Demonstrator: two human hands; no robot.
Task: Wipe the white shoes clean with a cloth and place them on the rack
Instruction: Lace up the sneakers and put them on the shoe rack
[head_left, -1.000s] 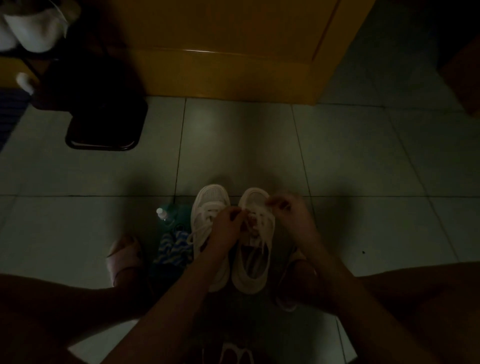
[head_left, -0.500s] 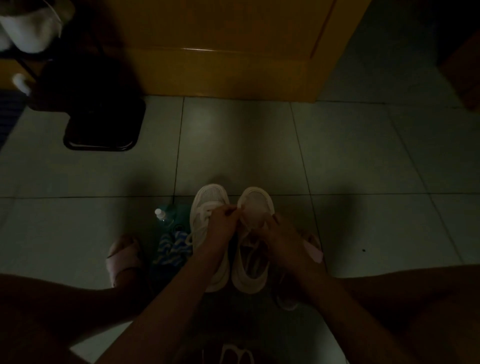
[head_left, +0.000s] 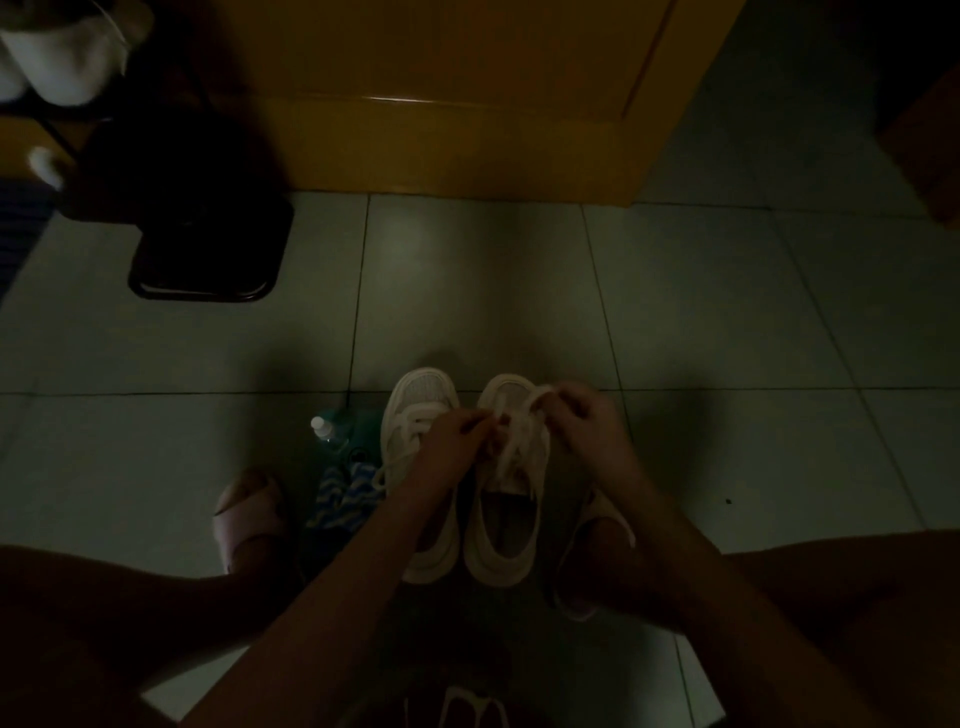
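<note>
In a dim room, a person crouched over a pair of white shoes (head_left: 415, 400) standing side by side on the tiled floor (head_left: 467, 291), between the person's feet. Both hands were busy with the laces (head_left: 511, 452) of the shoe on the person's right. The left hand (head_left: 457, 441) pinched a lace with curled fingers, and the right hand (head_left: 587, 431) pinched a loop just beside it. A striped cloth (head_left: 343, 493) lay unheld on the floor just left of the shoes, near a small bottle (head_left: 323, 427). Whether the wiping was finished, I could not tell. Neither shoe had yet reached the rack (head_left: 57, 135) at the floor's far left corner.
</note>
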